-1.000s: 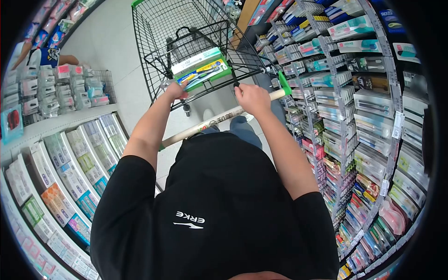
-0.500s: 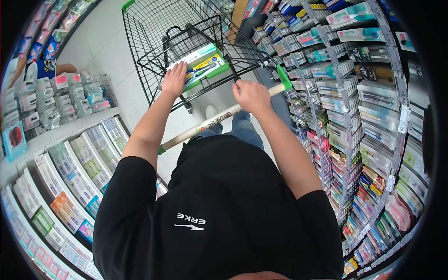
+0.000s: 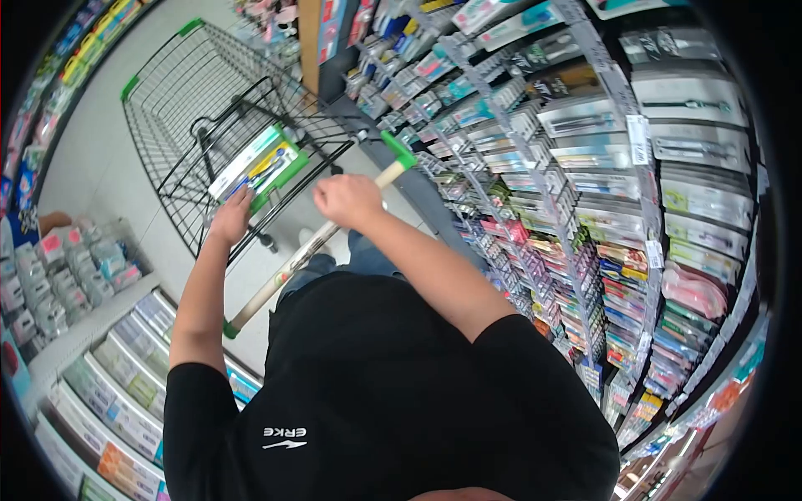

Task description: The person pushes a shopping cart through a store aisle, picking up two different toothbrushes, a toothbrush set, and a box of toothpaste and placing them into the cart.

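Note:
A shopping cart (image 3: 180, 92) of dark wire with green corners stands ahead of me. On its fold-down seat lie a white and teal box (image 3: 242, 164) and a yellow and blue toothbrush pack (image 3: 271, 165), above a green seat edge (image 3: 288, 177). My left hand (image 3: 231, 217) is at the near left end of these packs, fingers stretched out and touching the pack's corner. My right hand (image 3: 349, 200) is closed around the pale cart handle (image 3: 280, 280), toward its right end. The handle's left part is uncovered.
Racks of hanging toothbrush packs (image 3: 585, 184) rise close on my right. To the left, a low shelf holds boxes (image 3: 125, 376) in rows and hanging small packs (image 3: 63, 263). Part of another person (image 3: 54, 221) shows at the far left.
The view has turned right, so the cart and both hands appear farther left. My left hand has slid from the top of the packs to their near left end. My right hand stays on the handle.

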The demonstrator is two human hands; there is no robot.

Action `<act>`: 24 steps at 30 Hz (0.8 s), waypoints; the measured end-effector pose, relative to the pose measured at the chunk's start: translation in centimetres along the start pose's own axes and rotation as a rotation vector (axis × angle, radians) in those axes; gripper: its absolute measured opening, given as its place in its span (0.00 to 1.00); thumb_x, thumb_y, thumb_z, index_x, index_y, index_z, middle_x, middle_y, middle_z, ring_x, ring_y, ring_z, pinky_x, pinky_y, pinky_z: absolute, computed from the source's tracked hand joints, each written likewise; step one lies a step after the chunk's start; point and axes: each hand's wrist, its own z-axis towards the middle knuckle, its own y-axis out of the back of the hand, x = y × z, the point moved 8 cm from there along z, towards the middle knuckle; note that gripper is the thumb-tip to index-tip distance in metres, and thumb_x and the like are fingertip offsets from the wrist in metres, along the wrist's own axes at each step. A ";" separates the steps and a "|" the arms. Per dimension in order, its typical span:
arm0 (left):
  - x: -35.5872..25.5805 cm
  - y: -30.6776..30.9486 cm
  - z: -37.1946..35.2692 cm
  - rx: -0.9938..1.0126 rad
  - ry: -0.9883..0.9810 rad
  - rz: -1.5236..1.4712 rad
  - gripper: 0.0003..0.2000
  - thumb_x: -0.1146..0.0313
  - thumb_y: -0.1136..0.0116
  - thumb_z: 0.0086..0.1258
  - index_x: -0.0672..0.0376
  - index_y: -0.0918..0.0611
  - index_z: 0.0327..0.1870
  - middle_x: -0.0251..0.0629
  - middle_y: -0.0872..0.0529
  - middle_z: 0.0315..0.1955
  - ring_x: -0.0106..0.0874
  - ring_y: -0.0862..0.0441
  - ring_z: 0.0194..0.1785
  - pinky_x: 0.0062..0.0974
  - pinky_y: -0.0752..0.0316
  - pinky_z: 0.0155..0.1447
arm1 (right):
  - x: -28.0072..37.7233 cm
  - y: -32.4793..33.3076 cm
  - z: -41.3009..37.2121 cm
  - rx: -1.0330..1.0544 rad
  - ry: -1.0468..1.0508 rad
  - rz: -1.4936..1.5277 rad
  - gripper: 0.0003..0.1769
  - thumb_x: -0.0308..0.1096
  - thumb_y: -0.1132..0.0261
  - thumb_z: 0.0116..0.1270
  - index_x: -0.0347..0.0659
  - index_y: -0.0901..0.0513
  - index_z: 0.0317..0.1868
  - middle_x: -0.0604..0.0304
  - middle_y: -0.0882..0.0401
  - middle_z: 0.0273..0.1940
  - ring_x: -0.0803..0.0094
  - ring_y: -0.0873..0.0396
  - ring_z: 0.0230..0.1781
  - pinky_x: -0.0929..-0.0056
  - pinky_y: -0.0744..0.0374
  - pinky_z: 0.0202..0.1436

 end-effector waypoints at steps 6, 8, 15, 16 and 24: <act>-5.7 6.1 -2.2 -0.240 0.300 -0.679 0.24 0.49 0.48 0.85 0.66 0.14 0.55 0.56 0.09 0.44 0.49 0.11 0.52 0.38 0.20 0.57 | 0.2 -0.1 -0.2 -0.029 0.011 0.035 0.18 0.46 0.41 0.73 0.45 0.11 0.32 0.49 0.10 0.34 0.48 0.10 0.36 0.48 0.14 0.45; -9.6 6.5 -3.7 -0.157 0.232 -0.587 0.25 0.47 0.50 0.85 0.64 0.15 0.57 0.52 0.10 0.48 0.49 0.11 0.52 0.40 0.19 0.56 | 0.3 -0.3 -0.3 -0.135 0.060 0.034 0.18 0.47 0.39 0.73 0.46 0.14 0.30 0.54 0.11 0.30 0.51 0.11 0.33 0.49 0.15 0.39; -11.2 6.0 -4.6 -0.145 0.316 -0.126 0.23 0.45 0.53 0.85 0.52 0.19 0.64 0.44 0.12 0.57 0.49 0.12 0.54 0.47 0.17 0.56 | 0.6 -0.4 -1.4 -0.215 0.105 0.102 0.18 0.47 0.39 0.74 0.45 0.15 0.30 0.55 0.12 0.30 0.50 0.12 0.34 0.49 0.15 0.40; -11.3 6.1 -4.7 -0.159 0.314 -0.119 0.23 0.45 0.53 0.85 0.52 0.19 0.64 0.44 0.12 0.57 0.49 0.12 0.54 0.47 0.17 0.56 | 0.6 -0.2 -1.6 -0.232 0.131 0.130 0.18 0.47 0.39 0.75 0.45 0.15 0.30 0.55 0.12 0.30 0.50 0.12 0.35 0.49 0.16 0.40; -12.5 5.3 -6.3 -0.090 0.368 -0.021 0.23 0.43 0.56 0.85 0.49 0.19 0.62 0.51 0.08 0.43 0.52 0.10 0.45 0.51 0.16 0.49 | -3.7 1.6 -3.6 -0.343 0.036 0.806 0.09 0.34 0.32 0.76 0.39 0.12 0.37 0.63 0.13 0.28 0.73 0.14 0.28 0.70 0.19 0.33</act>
